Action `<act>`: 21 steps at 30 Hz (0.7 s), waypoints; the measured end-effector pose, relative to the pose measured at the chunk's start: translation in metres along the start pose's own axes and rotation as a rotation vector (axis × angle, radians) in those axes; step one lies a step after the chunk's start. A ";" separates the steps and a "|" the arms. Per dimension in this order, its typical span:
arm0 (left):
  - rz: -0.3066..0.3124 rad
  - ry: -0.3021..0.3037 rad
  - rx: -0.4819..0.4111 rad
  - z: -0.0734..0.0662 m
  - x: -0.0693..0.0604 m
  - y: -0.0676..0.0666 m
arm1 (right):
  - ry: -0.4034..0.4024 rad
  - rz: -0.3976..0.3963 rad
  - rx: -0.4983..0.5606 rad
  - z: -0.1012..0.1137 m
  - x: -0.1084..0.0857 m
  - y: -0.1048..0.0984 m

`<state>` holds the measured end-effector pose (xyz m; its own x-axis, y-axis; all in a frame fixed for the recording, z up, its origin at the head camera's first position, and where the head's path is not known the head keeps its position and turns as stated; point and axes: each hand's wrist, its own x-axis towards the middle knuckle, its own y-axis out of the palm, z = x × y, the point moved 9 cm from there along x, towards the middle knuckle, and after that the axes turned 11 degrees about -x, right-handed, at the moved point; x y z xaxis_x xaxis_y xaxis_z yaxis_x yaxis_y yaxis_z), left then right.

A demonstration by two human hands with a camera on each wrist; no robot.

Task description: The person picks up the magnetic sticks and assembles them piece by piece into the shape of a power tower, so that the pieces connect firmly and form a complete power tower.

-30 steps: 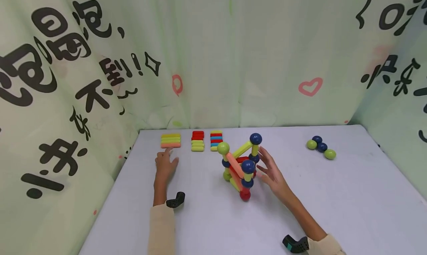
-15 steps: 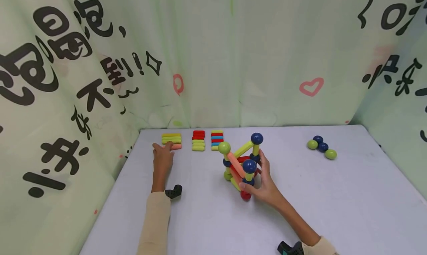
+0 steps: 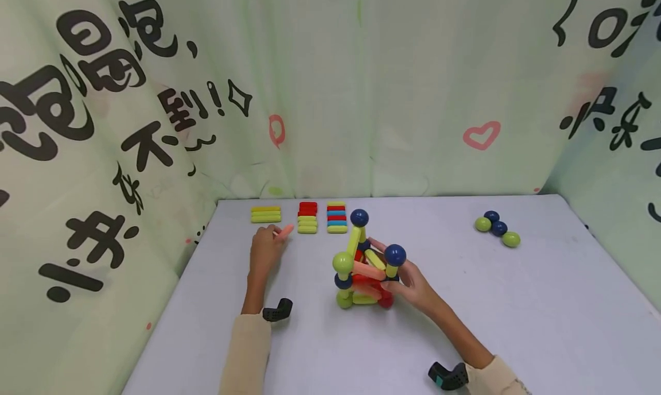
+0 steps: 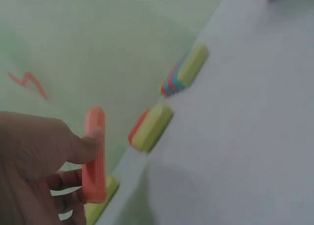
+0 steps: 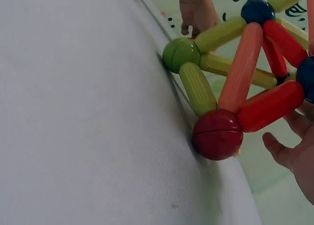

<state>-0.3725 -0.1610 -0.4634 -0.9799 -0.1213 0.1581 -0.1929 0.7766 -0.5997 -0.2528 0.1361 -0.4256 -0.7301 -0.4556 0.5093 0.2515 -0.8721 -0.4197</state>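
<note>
My left hand [image 3: 265, 250] pinches an orange building stick [image 4: 95, 161] between thumb and fingers, raised off the table. At the middle stands a structure [image 3: 365, 270] of coloured sticks joined by blue, green and red balls. My right hand [image 3: 417, 289] holds its right side, thumb in front and fingers reaching behind. In the right wrist view, the structure's red ball [image 5: 218, 135] and green ball [image 5: 181, 55] show near the table surface; part of the right hand is outside that view. Just beyond my left hand lies a row of yellow-green sticks [image 3: 265, 215].
Two more stick rows, one red and yellow-green [image 3: 307, 217], one mixed with blue [image 3: 337, 217], lie along the back of the white table [image 3: 320, 349]. Several loose blue and green balls [image 3: 498, 228] rest at the back right. A printed curtain [image 3: 330, 96] surrounds the table.
My left hand has picked the orange stick off the front of its row and moved it right. My right hand has taken hold of the structure and turned it.
</note>
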 end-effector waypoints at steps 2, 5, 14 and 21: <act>0.052 -0.010 -0.175 -0.014 -0.002 0.011 | -0.040 0.023 0.047 0.003 0.001 0.001; 0.149 -0.022 -0.433 -0.040 -0.006 0.027 | -0.061 0.050 0.095 0.004 0.002 0.002; 0.528 -0.026 -0.846 -0.108 -0.021 0.075 | 0.043 0.098 0.037 -0.015 0.006 -0.009; 0.717 -0.003 -0.813 -0.121 -0.037 0.094 | 0.125 0.048 0.001 -0.027 0.003 -0.028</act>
<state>-0.3481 -0.0085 -0.4313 -0.8518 0.5232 -0.0245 0.5145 0.8446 0.1480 -0.2791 0.1641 -0.4326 -0.7906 -0.4715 0.3908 0.2890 -0.8498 -0.4407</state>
